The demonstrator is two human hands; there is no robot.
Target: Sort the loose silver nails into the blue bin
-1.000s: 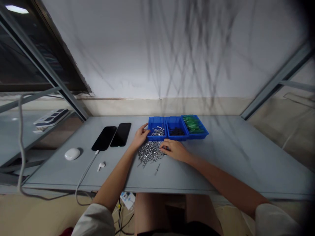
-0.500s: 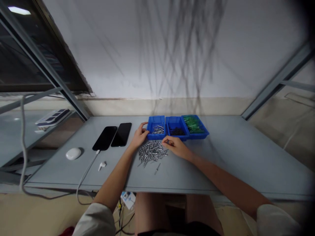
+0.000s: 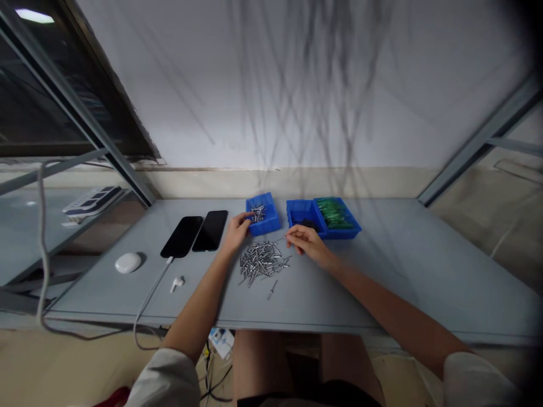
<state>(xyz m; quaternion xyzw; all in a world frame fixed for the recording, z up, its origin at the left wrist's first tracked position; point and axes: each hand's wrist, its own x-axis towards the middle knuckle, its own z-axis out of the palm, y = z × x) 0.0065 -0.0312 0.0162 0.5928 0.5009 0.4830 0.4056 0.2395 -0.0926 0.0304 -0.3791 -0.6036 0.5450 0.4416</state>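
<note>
My left hand (image 3: 237, 229) grips the left side of a small blue bin (image 3: 266, 227), which is turned askew and holds some silver blind rivets (image 3: 258, 213). With fingertips pinched together, my right hand (image 3: 306, 243) holds a single blind rivet (image 3: 281, 238) above the right edge of the rivet pile (image 3: 259, 261). That pile lies loose on the table in front of the bin. One stray rivet (image 3: 272, 290) rests nearer to me. Beside my right hand stands a second blue bin (image 3: 303, 204) with dark small parts, partly covered by the hand.
A third blue bin (image 3: 354, 232) with green pieces adjoins the second. Two black phones (image 3: 182, 237) (image 3: 210, 230), a white earbud case (image 3: 128, 263) and an earbud (image 3: 177, 282) lie left on the grey table (image 3: 407, 271). A white cable (image 3: 148, 299) hangs over the front edge.
The left bin has shifted left, away from the second bin, and turned, with my left hand on it. My right hand has moved slightly right and up; the rivet in its fingers now shows.
</note>
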